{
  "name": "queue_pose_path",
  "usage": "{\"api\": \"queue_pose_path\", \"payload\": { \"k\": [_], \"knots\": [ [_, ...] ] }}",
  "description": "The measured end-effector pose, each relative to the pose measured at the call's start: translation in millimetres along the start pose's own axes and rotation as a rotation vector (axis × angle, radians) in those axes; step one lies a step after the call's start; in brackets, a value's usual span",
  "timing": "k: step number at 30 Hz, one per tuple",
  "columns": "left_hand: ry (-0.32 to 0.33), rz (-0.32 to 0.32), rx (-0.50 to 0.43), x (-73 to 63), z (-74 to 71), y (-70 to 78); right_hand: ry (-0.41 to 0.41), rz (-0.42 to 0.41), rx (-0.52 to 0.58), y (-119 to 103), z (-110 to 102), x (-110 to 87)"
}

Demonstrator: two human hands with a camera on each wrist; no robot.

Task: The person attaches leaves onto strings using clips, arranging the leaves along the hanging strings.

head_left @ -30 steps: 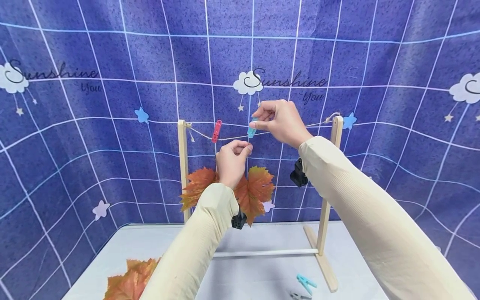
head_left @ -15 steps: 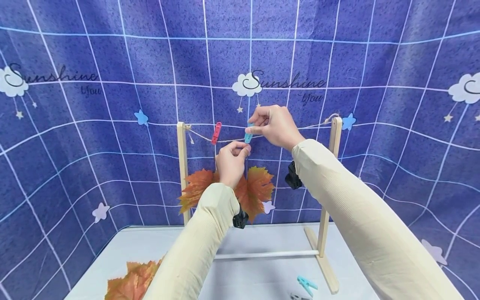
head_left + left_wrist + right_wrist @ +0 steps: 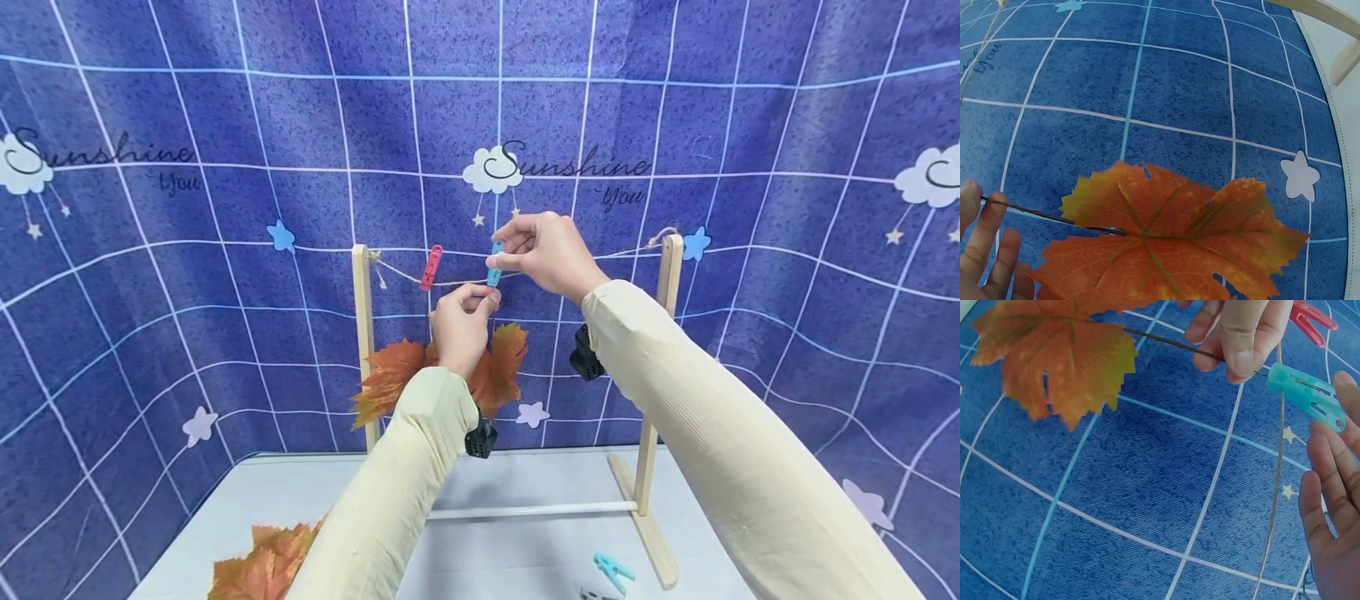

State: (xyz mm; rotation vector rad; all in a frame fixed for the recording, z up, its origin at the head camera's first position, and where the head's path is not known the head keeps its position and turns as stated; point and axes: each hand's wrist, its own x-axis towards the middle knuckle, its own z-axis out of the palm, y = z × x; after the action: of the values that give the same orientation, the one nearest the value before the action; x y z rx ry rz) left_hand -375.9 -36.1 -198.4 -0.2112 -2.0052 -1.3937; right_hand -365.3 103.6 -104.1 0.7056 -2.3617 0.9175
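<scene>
In the head view my left hand (image 3: 459, 329) pinches the thin dark stem of an orange autumn leaf (image 3: 1172, 231), which hangs below the fingers. My right hand (image 3: 553, 254) holds a light-blue clothespin (image 3: 1300, 394) by its handle end, thumb on one side and fingers on the other. The clothespin's nose sits across the twine (image 3: 1279, 444), and the tip of the leaf stem reaches right to that nose. To the left, a red clothespin (image 3: 432, 267) is clipped on the same twine, with a second orange leaf (image 3: 393, 379) hanging beneath it, partly hidden by my left arm.
Two wooden posts (image 3: 363, 325) carry the twine, joined low down by a white rod (image 3: 540, 508). On the white table lie another blue clothespin (image 3: 614, 569), a grey one (image 3: 596, 594) cut by the frame edge, and more leaves (image 3: 262, 562) at front left. A blue gridded curtain stands behind.
The right hand and its blue clothespin have come slightly left and down, close to the left fingertips. The held leaf has turned and looks narrower. The left hand stays nearly in place.
</scene>
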Motion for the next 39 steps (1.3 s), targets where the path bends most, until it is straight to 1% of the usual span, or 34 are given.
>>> {"api": "queue_pose_path", "payload": {
  "k": [7, 12, 19, 23, 28, 33, 39],
  "knots": [
    [0.002, -0.035, -0.028, -4.7, -1.4, -0.5, -0.033, 0.019, 0.02, 1, 3, -2.8],
    [-0.001, -0.02, -0.025, -7.7, -1.2, -2.7, -0.046, 0.037, 0.039, 3, 3, -6.1],
    [-0.004, 0.005, -0.038, -9.7, 1.1, -8.1, -0.069, 0.053, 0.021, 2, 0, -10.1],
    [-0.007, -0.002, -0.021, -9.7, -0.5, -8.9, -0.075, 0.054, 0.008, 2, 1, -10.4],
    [-0.007, -0.001, -0.007, -9.1, -2.5, -8.0, -0.07, 0.053, 0.001, 5, 2, -10.9],
    [-0.006, 0.008, -0.026, -8.8, -3.5, -5.4, -0.05, 0.039, 0.002, 6, 1, -11.3],
    [0.023, 0.023, -0.034, -7.0, -3.4, -3.9, 0.014, -0.041, -0.001, 5, 1, -9.2]
  ]
}}
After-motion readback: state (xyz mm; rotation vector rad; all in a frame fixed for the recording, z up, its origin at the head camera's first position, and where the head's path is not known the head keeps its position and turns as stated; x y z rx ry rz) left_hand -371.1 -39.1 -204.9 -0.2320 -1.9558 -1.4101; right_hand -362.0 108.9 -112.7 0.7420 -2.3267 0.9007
